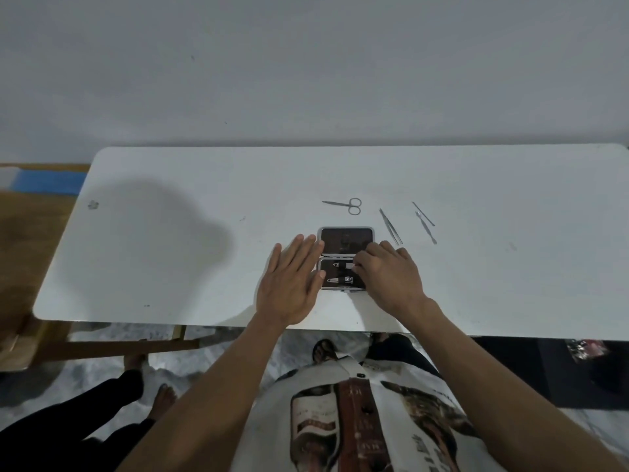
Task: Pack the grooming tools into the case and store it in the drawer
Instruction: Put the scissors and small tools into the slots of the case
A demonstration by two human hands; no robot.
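A small dark case (345,240) lies open on the white table (170,233), lid half away from me. Two nail clippers (340,272) sit in its near half. My left hand (289,284) rests flat with fingers spread against the case's left edge. My right hand (388,270) covers the case's right side, its fingertips pinched on the upper clipper's end. Loose on the table beyond the case are small scissors (345,206), tweezers (390,226) and two thin metal picks (425,221).
The table's near edge runs just below my wrists. A wooden bench (34,253) stands at the left. Another person's legs and feet (143,386) are on the floor at lower left. A dark cabinet (544,369) sits under the table at the right.
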